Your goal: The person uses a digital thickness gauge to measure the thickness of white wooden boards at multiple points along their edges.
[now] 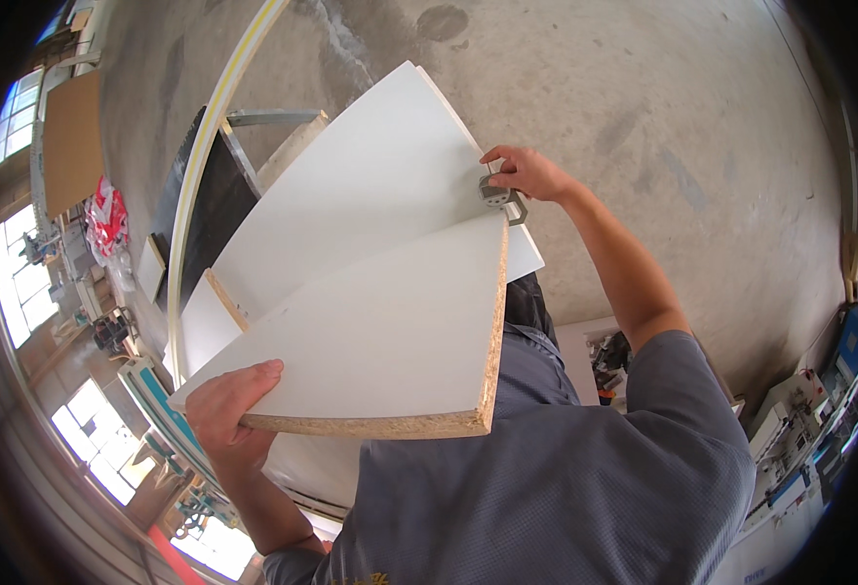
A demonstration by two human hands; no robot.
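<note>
My left hand (222,411) grips the near corner of a white laminated chipboard panel (370,331), whose raw chip edge faces me. The panel lies tilted over a second, larger white panel (370,175) underneath. My right hand (528,173) reaches to the upper panel's far corner and pinches a small grey metal tool (500,198) set against that corner. My grey shirt fills the lower part of the view.
The panels rest over a black machine bed (210,210) with a pale yellow-white rail (195,175) and a metal frame. Bare concrete floor (643,88) spreads beyond. Windows and clutter line the left; machines (799,429) stand at lower right.
</note>
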